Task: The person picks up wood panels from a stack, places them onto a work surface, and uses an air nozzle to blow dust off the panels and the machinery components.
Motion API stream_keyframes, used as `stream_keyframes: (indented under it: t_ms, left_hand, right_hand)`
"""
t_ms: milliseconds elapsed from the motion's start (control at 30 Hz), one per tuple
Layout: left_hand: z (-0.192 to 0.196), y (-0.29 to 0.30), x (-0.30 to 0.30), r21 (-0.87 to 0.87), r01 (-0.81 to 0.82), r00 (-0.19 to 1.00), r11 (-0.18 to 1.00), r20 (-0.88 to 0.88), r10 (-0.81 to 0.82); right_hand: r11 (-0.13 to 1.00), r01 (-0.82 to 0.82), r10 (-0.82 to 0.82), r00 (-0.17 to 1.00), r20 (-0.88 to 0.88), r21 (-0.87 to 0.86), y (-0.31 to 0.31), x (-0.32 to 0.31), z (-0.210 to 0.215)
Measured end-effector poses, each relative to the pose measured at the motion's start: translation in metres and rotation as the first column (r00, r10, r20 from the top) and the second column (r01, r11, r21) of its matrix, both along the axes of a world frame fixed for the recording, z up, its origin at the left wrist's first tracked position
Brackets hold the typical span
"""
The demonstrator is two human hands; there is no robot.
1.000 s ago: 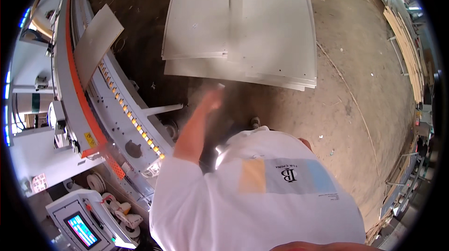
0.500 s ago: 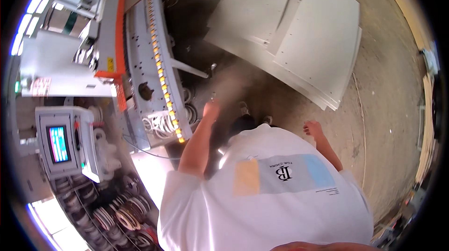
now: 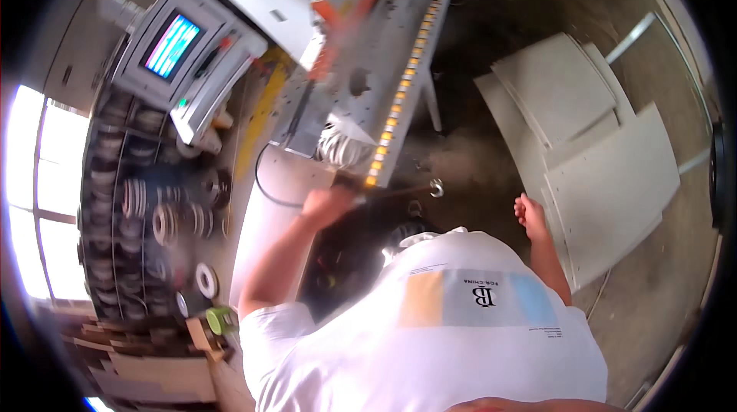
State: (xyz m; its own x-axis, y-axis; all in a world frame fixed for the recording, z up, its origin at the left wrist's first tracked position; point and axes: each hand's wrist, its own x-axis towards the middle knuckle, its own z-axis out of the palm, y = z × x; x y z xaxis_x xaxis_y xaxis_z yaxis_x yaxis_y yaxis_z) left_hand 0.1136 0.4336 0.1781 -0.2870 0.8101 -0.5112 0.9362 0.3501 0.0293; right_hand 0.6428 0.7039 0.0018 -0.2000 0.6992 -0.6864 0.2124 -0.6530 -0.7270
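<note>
My left hand is closed at the near end of the machine's bed, blurred by motion. From it a wrench with a long thin shaft and a shiny, C-shaped end points to the right. The grip end is hidden in my fingers. Close beside that hand are the row of yellow and white rollers along the bed's edge and a bundle of white coiled strip. My right hand hangs in front of the stacked pale panels, fingers curled in, with nothing visible in them.
A control console with a lit screen stands at the left. Below it, a rack holds many rolls of edge strip. A white roll and a green roll lie lower down. A black cable loops from the machine's end.
My view has turned left, so machine and panels sit farther right. My left hand, with the wrench, has come to the bed's near end. My right hand now appears in front of the panels.
</note>
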Motion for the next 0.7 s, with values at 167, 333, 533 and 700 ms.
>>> stream_keyframes:
  t_ms: [167,333,533,700]
  left_hand:
    - [0.051,-0.028,-0.142,0.588,-0.008,0.969,0.809,-0.195,0.151]
    - [0.082,-0.028,-0.261,0.836,-0.116,0.867,0.536,-0.178,0.466]
    - [0.048,0.011,-0.373,0.844,-0.536,0.761,-0.019,0.493,0.423]
    - [-0.015,0.087,-0.429,0.829,-0.552,0.798,-0.093,0.557,0.23]
  right_hand:
    - [0.98,-0.198,0.2,0.971,0.133,-0.027,-0.012,-0.046,-0.017]
    - [0.852,-0.51,0.461,0.837,0.293,0.116,-0.037,-0.08,-0.037]
    - [0.805,-0.585,0.478,0.738,0.476,0.1,-0.049,-0.103,-0.04]
    - [0.918,-0.387,0.322,0.858,0.4,0.09,-0.06,-0.12,-0.003]
